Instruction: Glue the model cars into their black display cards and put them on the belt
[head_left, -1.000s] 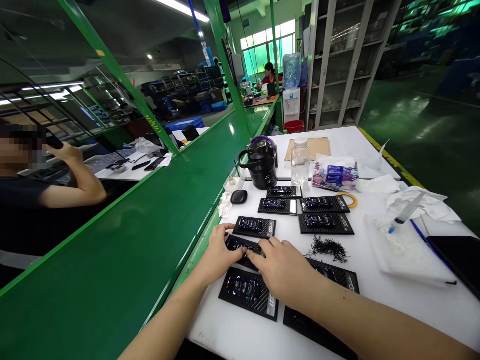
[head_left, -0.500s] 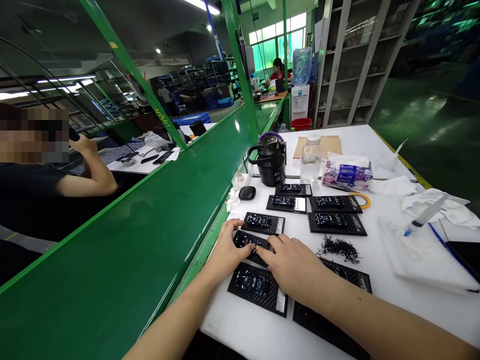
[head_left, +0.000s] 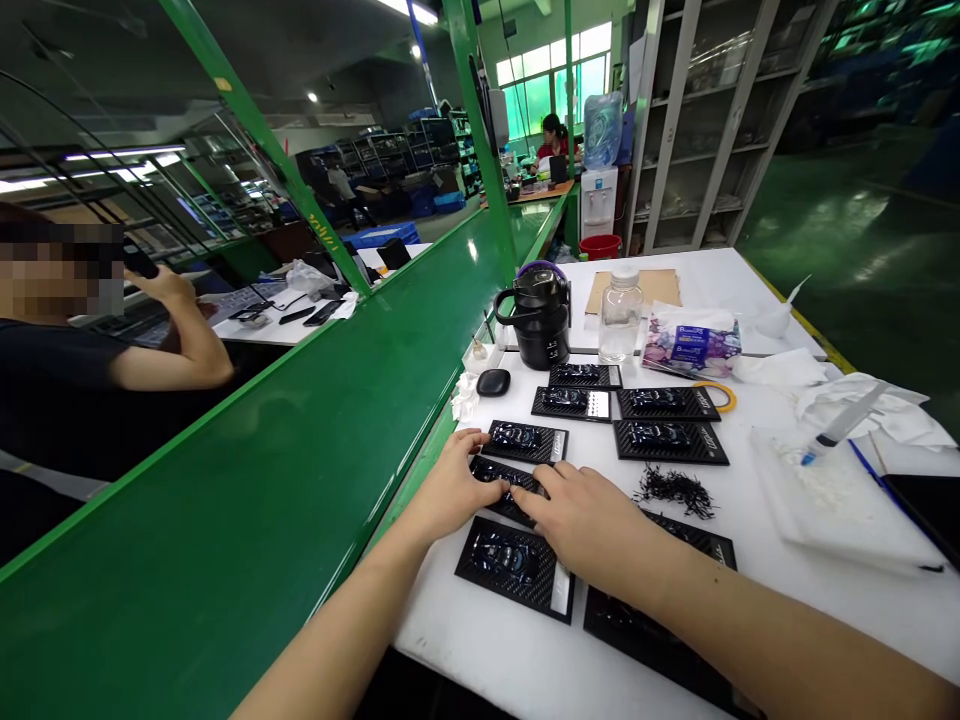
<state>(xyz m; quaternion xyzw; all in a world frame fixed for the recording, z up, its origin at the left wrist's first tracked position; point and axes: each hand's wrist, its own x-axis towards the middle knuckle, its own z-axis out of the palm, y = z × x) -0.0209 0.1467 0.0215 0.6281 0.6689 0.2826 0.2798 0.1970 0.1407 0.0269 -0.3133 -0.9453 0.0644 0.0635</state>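
Note:
Dark blue model cars on black, carbon-patterned base plates lie in rows on the white table. My left hand (head_left: 446,492) and my right hand (head_left: 583,515) meet over one model car (head_left: 501,474) in the left row. The left fingertips rest at its far left edge, with the thumb on the near side. From the right, my index finger and thumb hold the same piece, and the hand covers the right end of its plate. A second model car (head_left: 514,437) sits just beyond, and a third model car (head_left: 501,560) lies closer to me.
A pile of small black strips (head_left: 677,492) lies right of my hands. Farther right, a syringe (head_left: 844,425) rests on a white foam slab (head_left: 840,500). A black jug (head_left: 541,320), a clear bottle (head_left: 621,318) and a tissue pack (head_left: 690,340) stand behind. A green partition (head_left: 300,430) borders the left; a person sits beyond.
Both hands stay on the same model car, with only slight finger shifts. The whole view has moved a little. Beyond the partition, the person's raised hand has shifted slightly.

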